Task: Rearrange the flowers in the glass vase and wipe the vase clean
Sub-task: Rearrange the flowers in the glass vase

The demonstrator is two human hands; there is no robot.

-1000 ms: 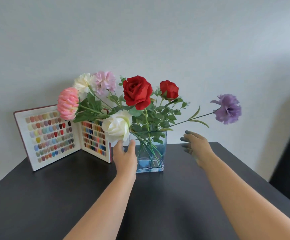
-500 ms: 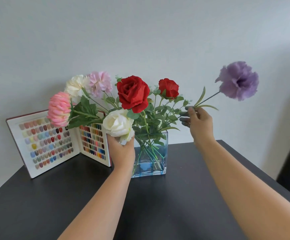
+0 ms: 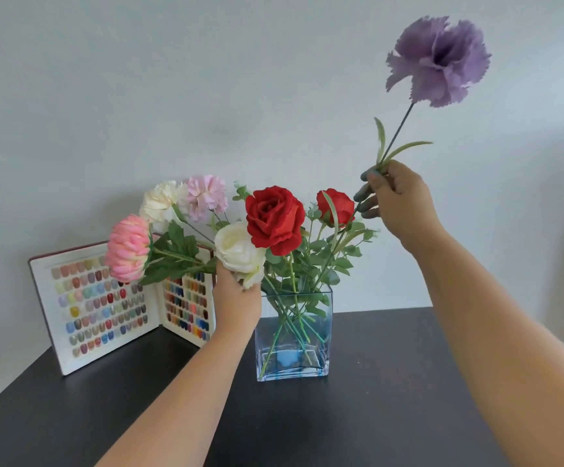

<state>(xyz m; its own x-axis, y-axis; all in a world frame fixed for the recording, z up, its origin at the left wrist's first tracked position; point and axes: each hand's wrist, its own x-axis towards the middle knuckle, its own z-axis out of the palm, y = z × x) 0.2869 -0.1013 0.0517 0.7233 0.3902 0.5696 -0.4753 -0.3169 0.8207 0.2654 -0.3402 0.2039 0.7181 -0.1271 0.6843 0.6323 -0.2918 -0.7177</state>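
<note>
the right hand [image 3: 397,203] pinches the thin green stem of a frilly purple fabric carnation [image 3: 439,60], thumb and fingertips pressed together on it just under its two narrow leaves. the bloom stands high above and to the right of the hand, tilted outward; below the hand the stem runs down and left among the foliage, and whether its foot sits in the vase cannot be told.

the left hand [image 3: 237,303] is up under a cream-white rose [image 3: 238,249], fingers curled round the base of the head or its stem; the flower hides the fingertips, so the exact grip cannot be told, though it looks closed on the rose.

between the two hands stands the clear rectangular glass vase with a blue-tinted base [image 3: 293,335], on a dark tabletop [image 3: 375,416]. green stems cross inside it. above its rim sit a large open red rose [image 3: 275,215], a smaller red rosebud [image 3: 335,207] close to the right hand, a pale pink carnation [image 3: 206,193], a cream carnation [image 3: 161,202] and a coral-pink chrysanthemum [image 3: 128,252] leaning far out to the left.

behind the vase, on the left, an open white book of coloured nail swatches [image 3: 102,305] stands propped against the wall.

as a judgement, the rearranging is in hand and early: one stem lifted, one being steadied, the bunch lopsided toward the left. the purple flower wants a place, and the leaning blooms likely need gathering. no cloth shows anywhere, so the wiping looks not yet begun.
</note>
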